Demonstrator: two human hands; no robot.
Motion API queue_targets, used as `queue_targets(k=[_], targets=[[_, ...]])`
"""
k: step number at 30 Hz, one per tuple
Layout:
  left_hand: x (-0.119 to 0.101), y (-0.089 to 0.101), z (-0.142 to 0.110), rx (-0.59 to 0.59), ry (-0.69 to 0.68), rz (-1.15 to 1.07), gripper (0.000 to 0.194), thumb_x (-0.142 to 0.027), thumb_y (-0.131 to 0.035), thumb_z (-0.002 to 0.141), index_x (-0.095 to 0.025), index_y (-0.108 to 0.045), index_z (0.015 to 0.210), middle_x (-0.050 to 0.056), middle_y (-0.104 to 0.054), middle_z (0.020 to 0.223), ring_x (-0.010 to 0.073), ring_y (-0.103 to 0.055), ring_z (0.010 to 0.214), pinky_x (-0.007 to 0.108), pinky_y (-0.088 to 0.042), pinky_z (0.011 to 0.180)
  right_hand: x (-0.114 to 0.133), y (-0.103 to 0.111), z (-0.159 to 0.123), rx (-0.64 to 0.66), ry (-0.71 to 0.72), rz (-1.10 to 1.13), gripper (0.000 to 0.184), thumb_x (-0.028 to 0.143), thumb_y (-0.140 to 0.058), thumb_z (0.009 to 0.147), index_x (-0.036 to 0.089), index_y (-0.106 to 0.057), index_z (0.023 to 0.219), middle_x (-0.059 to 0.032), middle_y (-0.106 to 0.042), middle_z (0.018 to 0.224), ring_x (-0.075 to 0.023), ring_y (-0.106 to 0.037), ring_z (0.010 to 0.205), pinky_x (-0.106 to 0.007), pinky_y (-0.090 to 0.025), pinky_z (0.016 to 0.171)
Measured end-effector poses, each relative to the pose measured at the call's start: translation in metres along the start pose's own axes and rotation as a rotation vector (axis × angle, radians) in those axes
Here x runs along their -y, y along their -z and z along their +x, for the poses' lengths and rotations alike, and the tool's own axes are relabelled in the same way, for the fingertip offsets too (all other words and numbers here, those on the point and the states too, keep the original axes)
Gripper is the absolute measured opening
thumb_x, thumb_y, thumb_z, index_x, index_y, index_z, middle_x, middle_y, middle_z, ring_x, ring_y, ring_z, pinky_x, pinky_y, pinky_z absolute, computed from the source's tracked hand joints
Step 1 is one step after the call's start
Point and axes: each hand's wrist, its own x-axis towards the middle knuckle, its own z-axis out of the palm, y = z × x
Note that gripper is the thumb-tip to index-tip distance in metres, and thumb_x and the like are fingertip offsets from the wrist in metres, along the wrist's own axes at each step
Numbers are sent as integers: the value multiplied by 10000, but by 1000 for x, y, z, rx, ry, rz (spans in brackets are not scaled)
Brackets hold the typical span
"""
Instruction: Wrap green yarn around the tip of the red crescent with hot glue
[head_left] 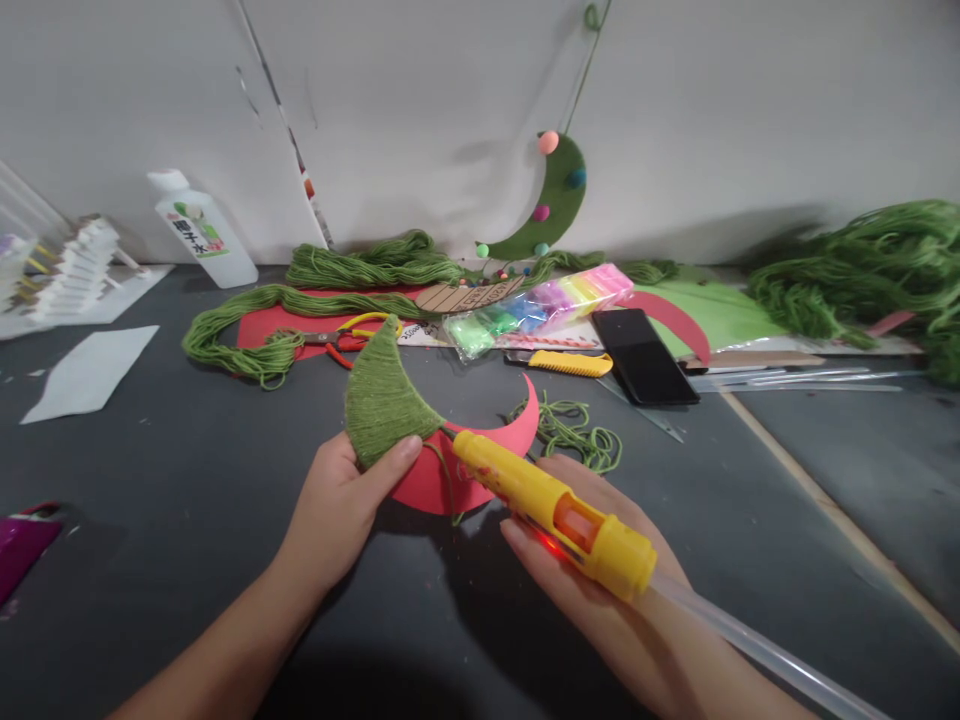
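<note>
My left hand (360,495) is closed on a red paper crescent (427,490), its thumb pressing the front. Green yarn (386,400) is wound tightly round the crescent's left half, and a loose strand dangles over the bare red part. In my right hand (600,520) lies a yellow hot glue gun (517,475), with a small red light glowing on its underside. A clear glue stick (750,640) runs out of its back end. The nozzle points at the edge of the wound yarn; whether it touches cannot be made out.
Behind the crescent lie loose green strands (581,430), a yellow utility knife (566,362), a phone (645,355), scissors (330,338) and a bag of colored pieces (540,308). A bottle (206,235) stands at back left. A green crescent (562,200) with pompoms hangs at the wall.
</note>
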Motion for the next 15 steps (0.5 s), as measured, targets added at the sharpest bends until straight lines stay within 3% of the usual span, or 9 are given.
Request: queue_targets(k=[15], targets=[[2, 0, 0, 26, 51, -83, 326, -345, -695, 720, -173, -703, 996, 61, -728, 909, 219, -644, 800, 310, -494, 723, -13, -7, -4, -101, 20, -59, 140, 346, -520, 773, 259, -548, 668, -7, -568, 625, -189, -554, 550, -321, -453, 503]])
